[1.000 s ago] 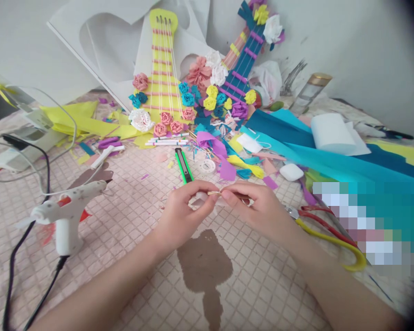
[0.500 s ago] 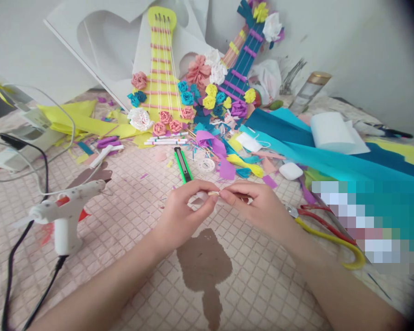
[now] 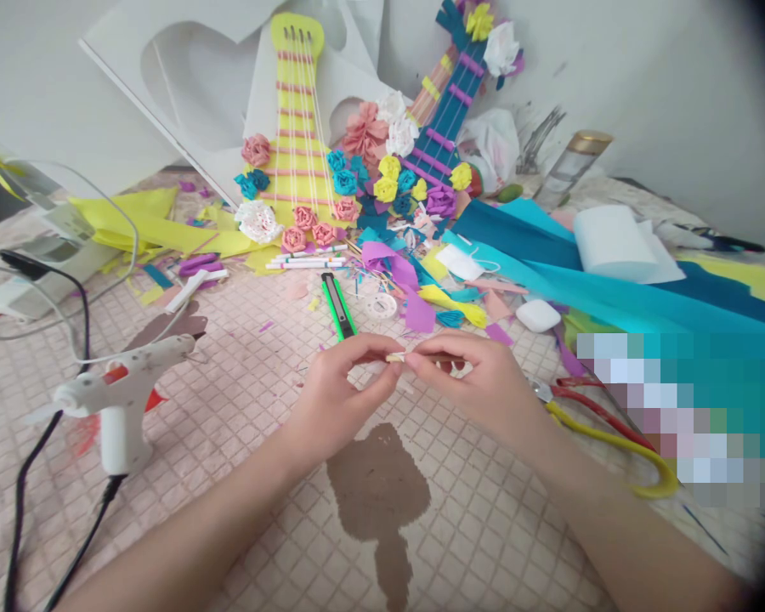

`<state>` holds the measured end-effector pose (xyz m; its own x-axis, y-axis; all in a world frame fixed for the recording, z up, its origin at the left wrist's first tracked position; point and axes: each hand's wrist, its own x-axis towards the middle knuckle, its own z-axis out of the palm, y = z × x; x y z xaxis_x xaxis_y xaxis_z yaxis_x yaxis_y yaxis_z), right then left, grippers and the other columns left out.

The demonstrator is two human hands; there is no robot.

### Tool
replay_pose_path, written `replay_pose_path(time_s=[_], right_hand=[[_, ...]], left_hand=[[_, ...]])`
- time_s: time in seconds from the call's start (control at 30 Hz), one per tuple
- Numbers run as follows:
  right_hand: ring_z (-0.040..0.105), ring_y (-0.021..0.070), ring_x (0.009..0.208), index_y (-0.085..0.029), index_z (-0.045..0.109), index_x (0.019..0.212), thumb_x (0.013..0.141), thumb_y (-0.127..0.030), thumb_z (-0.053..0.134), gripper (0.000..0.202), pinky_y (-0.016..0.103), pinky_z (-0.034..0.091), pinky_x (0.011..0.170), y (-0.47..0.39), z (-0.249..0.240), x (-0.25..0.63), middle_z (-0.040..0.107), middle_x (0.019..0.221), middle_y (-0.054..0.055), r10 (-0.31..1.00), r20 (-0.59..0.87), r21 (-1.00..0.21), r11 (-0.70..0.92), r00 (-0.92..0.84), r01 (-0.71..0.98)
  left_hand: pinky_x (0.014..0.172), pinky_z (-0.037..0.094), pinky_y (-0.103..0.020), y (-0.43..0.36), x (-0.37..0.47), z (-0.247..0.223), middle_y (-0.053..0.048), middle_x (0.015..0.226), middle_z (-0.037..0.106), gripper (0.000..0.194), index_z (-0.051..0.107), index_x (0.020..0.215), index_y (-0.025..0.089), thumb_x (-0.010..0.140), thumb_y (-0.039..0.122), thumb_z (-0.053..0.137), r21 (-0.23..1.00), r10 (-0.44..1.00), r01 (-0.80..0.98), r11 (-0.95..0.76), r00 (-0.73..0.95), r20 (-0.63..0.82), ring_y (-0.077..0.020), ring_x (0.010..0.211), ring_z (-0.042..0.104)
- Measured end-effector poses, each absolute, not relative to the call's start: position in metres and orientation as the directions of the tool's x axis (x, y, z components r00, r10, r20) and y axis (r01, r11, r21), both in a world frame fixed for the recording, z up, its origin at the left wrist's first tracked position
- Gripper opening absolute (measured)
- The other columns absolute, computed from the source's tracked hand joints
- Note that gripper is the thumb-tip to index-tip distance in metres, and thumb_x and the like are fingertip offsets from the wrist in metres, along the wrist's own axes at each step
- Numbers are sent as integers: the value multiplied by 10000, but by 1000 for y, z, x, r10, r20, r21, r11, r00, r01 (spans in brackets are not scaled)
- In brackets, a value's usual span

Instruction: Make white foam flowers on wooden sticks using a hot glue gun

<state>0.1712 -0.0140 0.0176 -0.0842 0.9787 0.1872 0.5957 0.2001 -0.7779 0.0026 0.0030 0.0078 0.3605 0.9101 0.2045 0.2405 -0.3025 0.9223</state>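
Both hands meet at the middle of the view, fingertips nearly touching. Between them is a thin pale stick point(image 3: 395, 358), partly hidden by the fingers. My left hand point(image 3: 348, 387) pinches its left end between thumb and fingers. My right hand point(image 3: 475, 374) pinches it from the other side, its other fingers curled beneath. Just beyond my left hand lies a green craft knife point(image 3: 338, 308). Behind stand a yellow paper guitar point(image 3: 298, 161) with paper roses and a blue one point(image 3: 443, 127) with purple bars.
On the left lies a white glue gun point(image 3: 124, 395) with a black cord. Pliers with red and yellow handles point(image 3: 612, 433) rest beside my right forearm. Further back are blue crepe paper point(image 3: 586, 289), a white roll point(image 3: 612, 244), paper scraps and a bottle point(image 3: 574, 166).
The pale stick shows more clearly between the fingertips, and the whitish piece visible behind my left fingers is no longer seen there. Both hands stay in nearly the same place.
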Motion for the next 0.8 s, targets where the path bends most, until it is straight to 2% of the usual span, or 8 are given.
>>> replay_pose_path(time_s=[0.3, 0.47, 0.6, 0.8], right_hand=[[600, 143, 677, -190, 654, 767, 740, -259, 626, 78, 264, 476, 597, -18, 15, 166, 676, 744, 17, 956, 293, -738, 223, 5, 637], [596, 148, 721, -189, 675, 779, 786, -269, 599, 110, 274, 460, 632, -17, 14, 168, 680, 773, 22, 952, 297, -693, 270, -77, 669], [585, 129, 688, -195, 700, 790, 832, -259, 550, 168, 250, 422, 562, -15, 16, 172, 683, 765, 15, 955, 235, -712, 297, -182, 636], [581, 115, 647, -204, 703, 779, 796, -226, 589, 118, 241, 422, 552, -14, 15, 172, 688, 734, 0, 956, 256, -734, 288, -143, 615]], left_hand=[[739, 505, -233, 4, 5, 5, -15, 817, 674, 98, 637, 830, 168, 793, 250, 598, 965, 926, 151, -213, 346, 150, -121, 762, 626], [743, 500, -220, 6, 4, 4, -9, 804, 674, 81, 643, 817, 166, 796, 221, 587, 958, 932, 187, -216, 332, 146, -111, 758, 621], [759, 491, -211, 5, 3, 6, -4, 813, 679, 75, 647, 819, 168, 787, 191, 584, 931, 932, 250, -264, 316, 180, -107, 773, 617], [740, 489, -217, 5, 3, 4, -7, 838, 673, 91, 633, 853, 177, 786, 204, 579, 924, 928, 258, -281, 318, 193, -112, 782, 618]])
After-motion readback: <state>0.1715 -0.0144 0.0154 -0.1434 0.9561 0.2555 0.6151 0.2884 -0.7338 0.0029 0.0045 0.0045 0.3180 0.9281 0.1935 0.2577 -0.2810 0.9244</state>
